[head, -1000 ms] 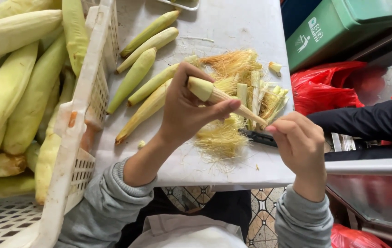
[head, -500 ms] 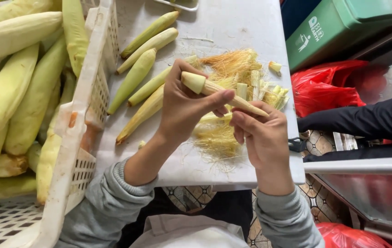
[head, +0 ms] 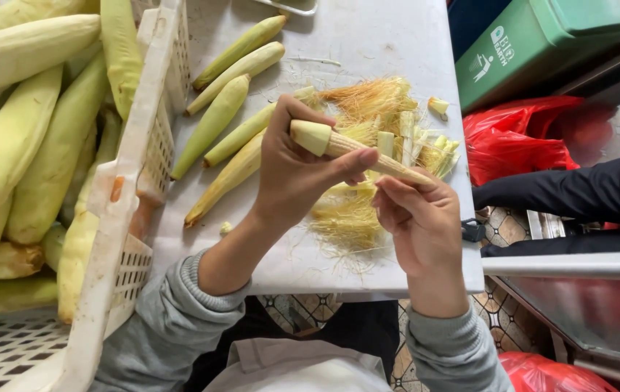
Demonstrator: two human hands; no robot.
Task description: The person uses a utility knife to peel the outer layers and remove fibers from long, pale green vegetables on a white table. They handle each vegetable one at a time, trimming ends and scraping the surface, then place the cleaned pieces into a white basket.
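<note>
- Head view, looking down at a white table (head: 368, 43) with two hands at frame centre.
- Left hand (head: 292, 174) holds a baby corn (head: 353, 149) just above the table; thumb and fingers curled and pinching its thick cut end, thumb tip lying along the cob.
- Baby corn is pale yellow, husk mostly off, thick end pointing to upper left, thin tip pointing to lower right.
- Right hand (head: 422, 225) meets the thin tip; fingers bunched together and closed on it. Fingertips are turned away from the camera, so the exact grip probably is a pinch but I cannot tell for sure.
- Under and behind the hands: a heap of silk (head: 364, 101), orange-brown at the top, yellow lower down, mixed with cut husk bits (head: 437, 149).
- Left of the heap, five unpeeled green ears (head: 215, 120) lie slanted on the table, close together.
- Left edge of the frame: a white crate (head: 117, 218) full of bigger yellow-green ears (head: 5, 167), its rim just beside the table.
- Upper right: a green bin (head: 542, 43); below it a red bag (head: 520, 141).
- Right edge: another person's dark sleeve (head: 578, 192), well apart from both hands.
- Grey sleeves (head: 164, 327) on both forearms at the bottom.
</note>
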